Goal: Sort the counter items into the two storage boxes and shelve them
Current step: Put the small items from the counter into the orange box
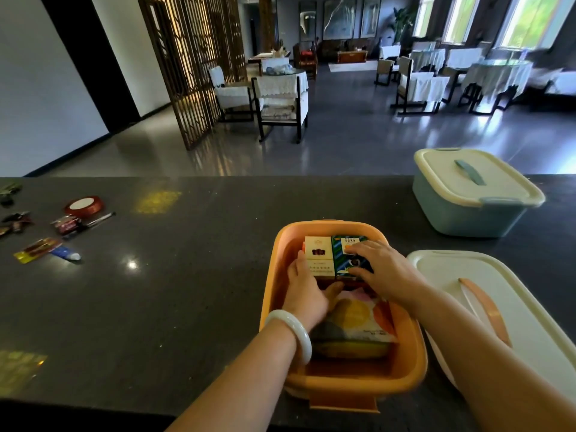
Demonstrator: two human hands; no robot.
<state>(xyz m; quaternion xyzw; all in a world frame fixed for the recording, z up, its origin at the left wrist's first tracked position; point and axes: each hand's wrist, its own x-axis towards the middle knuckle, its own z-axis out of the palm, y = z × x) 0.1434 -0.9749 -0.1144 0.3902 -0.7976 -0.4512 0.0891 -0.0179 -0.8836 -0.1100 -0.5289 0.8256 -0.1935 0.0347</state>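
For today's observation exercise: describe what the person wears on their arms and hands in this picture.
Both forearms are bare, with no sleeves in view. The left hand has a smooth, pale, whitish-green bangle round its wrist. The right hand shows no ring, watch or glove. No markings are visible on either arm.

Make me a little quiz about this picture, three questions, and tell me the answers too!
1. True or false: the blue box has its lid on.
2. Where are both hands? A) in the orange box B) on the red ribbon roll C) on the cream lid
3. Which hand touches the green packet?

Key: 1 true. 2 A. 3 the right hand; the left hand is by the cream packet.
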